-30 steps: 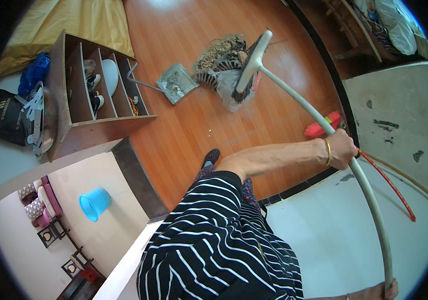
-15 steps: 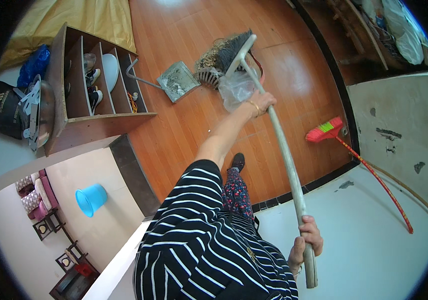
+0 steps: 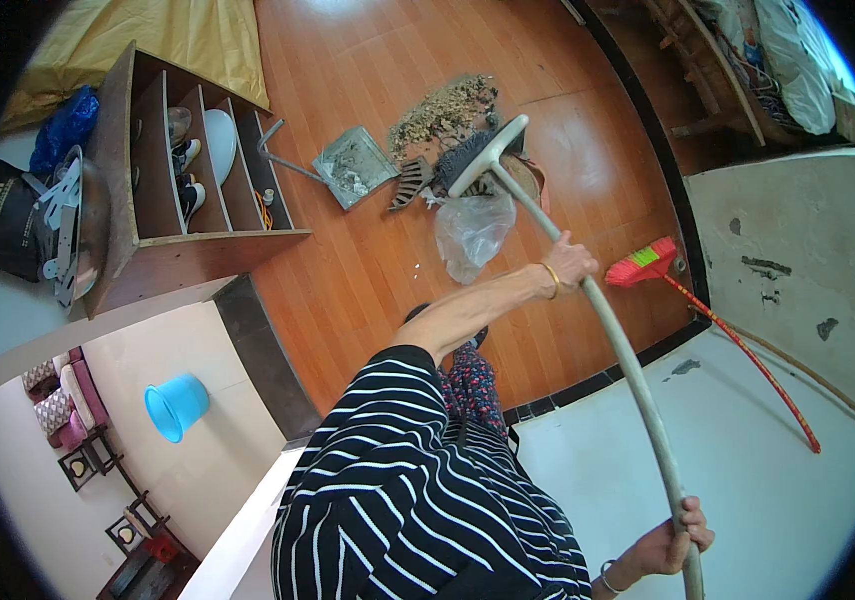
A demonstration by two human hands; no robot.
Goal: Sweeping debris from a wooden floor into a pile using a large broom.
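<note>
A broom with a long pale handle (image 3: 628,360), a pale crossbar and dark bristles (image 3: 463,160) slants across the floor. My left hand (image 3: 570,262), with a gold bracelet, is wrapped round the middle of the handle. Near its lower end my right hand (image 3: 676,540) grips it. The bristles rest among litter just below a heap of tan crumbly debris (image 3: 446,112). A clear plastic bag (image 3: 475,238) lies below the broom head. To the left sit a slotted dark piece (image 3: 411,184) and a metal dustpan (image 3: 356,168) with grey dirt in it. A round reddish object (image 3: 533,185) is partly hidden behind the broom.
A wooden shoe rack (image 3: 198,242) with shoes stands at left, the dustpan's bent handle beside it. A red broom (image 3: 645,262) leans by the right wall (image 3: 798,230). Beyond a doorway is a blue bucket (image 3: 177,407). A yellow cloth (image 3: 148,50) hangs at far left.
The broom head has come toward me off the debris heap, leaving more of it in sight. The plastic bag has shifted nearer me. Both hands have moved right and nearer with the handle.
</note>
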